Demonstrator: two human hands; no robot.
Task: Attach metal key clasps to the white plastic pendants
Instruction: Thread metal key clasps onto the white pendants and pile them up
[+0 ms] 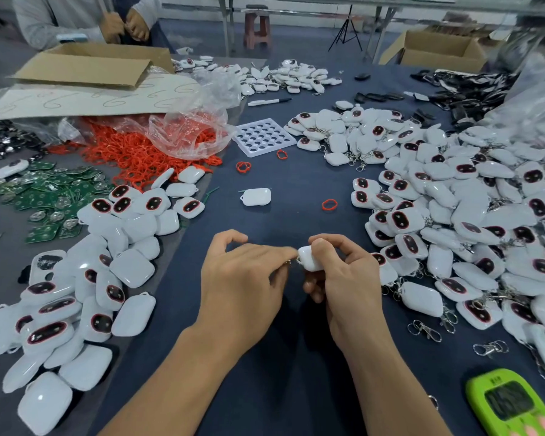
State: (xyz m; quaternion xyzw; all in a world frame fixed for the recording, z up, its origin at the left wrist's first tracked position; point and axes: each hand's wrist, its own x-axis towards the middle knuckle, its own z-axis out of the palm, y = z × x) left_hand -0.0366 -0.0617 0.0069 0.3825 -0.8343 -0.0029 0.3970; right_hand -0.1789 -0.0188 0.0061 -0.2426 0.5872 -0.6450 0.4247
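**Mia:** Where is the pendant (pixel 309 258)?

**Tom:** It is up off the tabletop (pixel 280 190), in the middle, close to the person. The right hand (pixel 343 278) grips it with the thumb and curled fingers. The left hand (pixel 243 278) pinches the clasp (pixel 287 262). Only a tiny shiny bit of that shows.

**Mia:** Which way does it point?

**Tom:** Its loop (pixel 300 262) end points at the left hand. Its long side seems to go across, left to right. Fingers hide most of it, so I am not sure.

**Mia:** How do you do this bit well?

**Tom:** I think you hold the pendant very still. Keep the loop peeking out. Slide the clasp through slowly. Then give a soft tug to check it.
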